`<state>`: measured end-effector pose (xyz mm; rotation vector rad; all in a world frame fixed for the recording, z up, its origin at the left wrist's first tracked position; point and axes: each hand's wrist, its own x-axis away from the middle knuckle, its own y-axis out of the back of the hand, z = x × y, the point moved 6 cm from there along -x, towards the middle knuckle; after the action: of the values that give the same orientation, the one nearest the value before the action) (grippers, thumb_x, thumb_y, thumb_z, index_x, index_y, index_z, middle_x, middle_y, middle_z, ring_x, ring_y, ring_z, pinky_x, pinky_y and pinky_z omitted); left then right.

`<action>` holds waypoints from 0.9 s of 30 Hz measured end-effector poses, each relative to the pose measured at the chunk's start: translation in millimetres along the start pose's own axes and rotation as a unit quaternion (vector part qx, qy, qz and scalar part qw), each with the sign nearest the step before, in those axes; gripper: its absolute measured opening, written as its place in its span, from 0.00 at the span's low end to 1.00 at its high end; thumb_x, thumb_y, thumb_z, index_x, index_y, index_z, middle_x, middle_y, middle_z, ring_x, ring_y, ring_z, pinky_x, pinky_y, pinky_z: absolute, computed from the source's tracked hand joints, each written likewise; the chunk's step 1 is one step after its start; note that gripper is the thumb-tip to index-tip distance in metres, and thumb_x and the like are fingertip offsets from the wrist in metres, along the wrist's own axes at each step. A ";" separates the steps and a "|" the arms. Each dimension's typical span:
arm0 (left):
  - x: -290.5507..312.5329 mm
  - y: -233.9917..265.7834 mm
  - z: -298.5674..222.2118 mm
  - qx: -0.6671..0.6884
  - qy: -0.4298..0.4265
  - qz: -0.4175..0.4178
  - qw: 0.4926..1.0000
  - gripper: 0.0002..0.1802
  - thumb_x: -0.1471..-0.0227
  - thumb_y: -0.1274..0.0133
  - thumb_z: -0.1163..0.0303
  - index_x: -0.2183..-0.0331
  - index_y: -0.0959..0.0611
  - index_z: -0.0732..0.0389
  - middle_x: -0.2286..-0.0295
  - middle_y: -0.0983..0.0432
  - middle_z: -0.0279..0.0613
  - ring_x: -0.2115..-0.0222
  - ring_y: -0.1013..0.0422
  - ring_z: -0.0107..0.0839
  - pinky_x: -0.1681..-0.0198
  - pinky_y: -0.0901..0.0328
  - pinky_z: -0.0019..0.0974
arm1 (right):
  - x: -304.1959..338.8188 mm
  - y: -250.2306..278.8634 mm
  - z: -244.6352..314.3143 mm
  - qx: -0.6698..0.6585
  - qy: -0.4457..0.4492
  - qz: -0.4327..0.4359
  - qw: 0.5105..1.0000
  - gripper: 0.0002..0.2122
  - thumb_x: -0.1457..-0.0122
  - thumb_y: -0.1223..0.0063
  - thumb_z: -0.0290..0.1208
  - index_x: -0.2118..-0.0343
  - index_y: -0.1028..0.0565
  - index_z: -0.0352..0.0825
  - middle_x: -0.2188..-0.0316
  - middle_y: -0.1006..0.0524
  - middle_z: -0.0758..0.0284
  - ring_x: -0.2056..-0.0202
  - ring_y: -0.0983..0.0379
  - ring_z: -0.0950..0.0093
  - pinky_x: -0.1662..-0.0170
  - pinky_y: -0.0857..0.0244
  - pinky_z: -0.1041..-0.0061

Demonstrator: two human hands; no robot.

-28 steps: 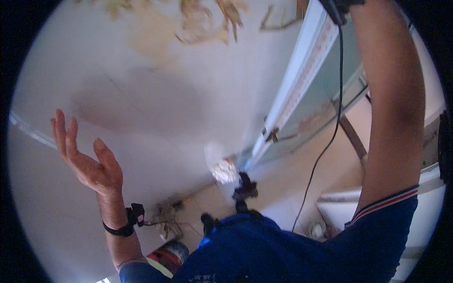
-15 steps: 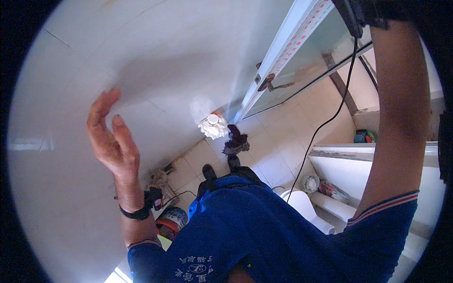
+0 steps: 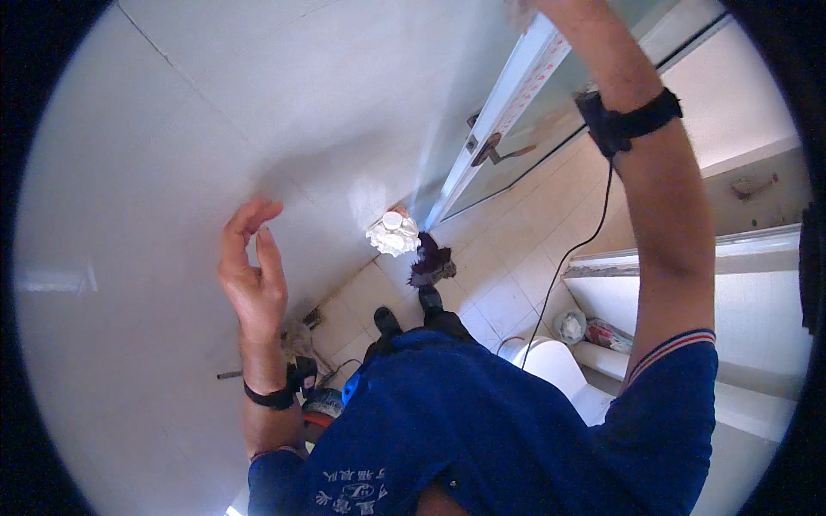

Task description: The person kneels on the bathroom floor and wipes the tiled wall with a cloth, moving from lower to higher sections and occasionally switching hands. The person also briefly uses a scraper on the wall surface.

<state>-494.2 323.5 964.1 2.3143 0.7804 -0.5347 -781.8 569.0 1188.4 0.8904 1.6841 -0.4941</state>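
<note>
My left hand [image 3: 254, 273] is held up in front of the pale tiled wall [image 3: 172, 215]. Its fingers are loosely curved, the thumb stands apart, and nothing is between them. High at the top edge, my right hand [image 3: 544, 9] reaches to the upper end of a white-framed glass door [image 3: 490, 116]. Its fingers are blurred and partly cut off, so whether they grip the frame cannot be told. A dark strap [image 3: 641, 120] with a small black device and a cable sits on my right forearm; another black strap [image 3: 271, 397] circles my left wrist.
The door's handle [image 3: 508, 153] juts out at mid-height. By its foot lie a white plastic bag with a lidded container [image 3: 393, 230] and a dark rag [image 3: 430, 258]. A white toilet [image 3: 551, 370] stands right of my legs; a bucket [image 3: 323, 408] is at lower left.
My right hand has moved left, coming into view at the top of the door frame. My left hand has shifted right and a little down, staying open.
</note>
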 end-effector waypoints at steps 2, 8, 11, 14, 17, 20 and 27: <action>7.4 1.2 3.6 0.000 0.015 0.008 1.000 0.17 0.36 0.55 0.78 0.47 0.24 0.66 0.58 0.17 0.49 0.53 0.23 0.35 0.46 0.32 0.40 | 6.1 2.0 7.2 -0.002 -0.021 0.025 0.999 0.31 0.44 0.51 0.15 0.35 0.35 0.37 0.40 0.34 0.44 0.43 0.38 0.40 0.38 0.41 0.47; 24.6 -1.1 21.2 0.019 0.051 0.020 0.998 0.17 0.35 0.55 0.79 0.46 0.24 0.66 0.58 0.17 0.48 0.54 0.23 0.33 0.47 0.32 0.38 | 14.8 5.3 16.2 -0.040 -0.043 0.058 0.997 0.31 0.47 0.52 0.14 0.36 0.32 0.36 0.42 0.33 0.42 0.45 0.37 0.41 0.39 0.40 0.48; 30.8 -3.0 32.9 0.028 0.058 0.026 0.998 0.16 0.34 0.55 0.78 0.46 0.24 0.66 0.59 0.17 0.46 0.56 0.23 0.32 0.49 0.32 0.36 | 21.0 7.9 22.1 -0.023 -0.014 0.055 0.998 0.29 0.46 0.51 0.17 0.38 0.30 0.37 0.44 0.31 0.44 0.45 0.36 0.43 0.39 0.39 0.50; 37.5 -4.5 45.8 0.022 0.067 0.047 0.996 0.16 0.34 0.54 0.77 0.46 0.23 0.66 0.59 0.17 0.45 0.58 0.23 0.30 0.51 0.31 0.34 | 30.4 10.3 30.6 -0.038 0.004 0.041 0.998 0.27 0.45 0.50 0.17 0.40 0.28 0.37 0.46 0.29 0.47 0.47 0.33 0.46 0.41 0.37 0.52; 43.1 -10.0 60.0 0.014 0.081 0.076 0.994 0.16 0.34 0.54 0.77 0.46 0.23 0.64 0.58 0.17 0.44 0.59 0.23 0.28 0.52 0.31 0.33 | 44.7 10.5 33.8 -0.038 0.013 0.088 0.995 0.24 0.45 0.49 0.18 0.43 0.26 0.37 0.49 0.26 0.50 0.50 0.29 0.48 0.45 0.33 0.53; 46.7 -17.1 77.5 0.017 0.126 0.106 0.986 0.16 0.34 0.53 0.76 0.46 0.23 0.63 0.58 0.16 0.43 0.60 0.23 0.27 0.54 0.31 0.33 | 57.6 10.0 38.8 -0.007 0.065 0.126 0.990 0.22 0.45 0.47 0.18 0.46 0.24 0.37 0.51 0.23 0.53 0.52 0.28 0.50 0.48 0.31 0.55; 48.4 -39.0 105.4 0.043 0.124 0.147 0.980 0.17 0.34 0.52 0.74 0.45 0.24 0.61 0.58 0.16 0.43 0.61 0.25 0.26 0.59 0.32 0.32 | 74.8 8.7 43.9 0.038 0.169 0.148 0.974 0.19 0.52 0.40 0.20 0.53 0.22 0.33 0.58 0.21 0.57 0.57 0.25 0.55 0.54 0.27 0.62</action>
<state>-501.4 295.8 845.0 2.5506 0.5161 -0.1535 -755.0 565.9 1105.5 1.3161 1.8013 -0.2121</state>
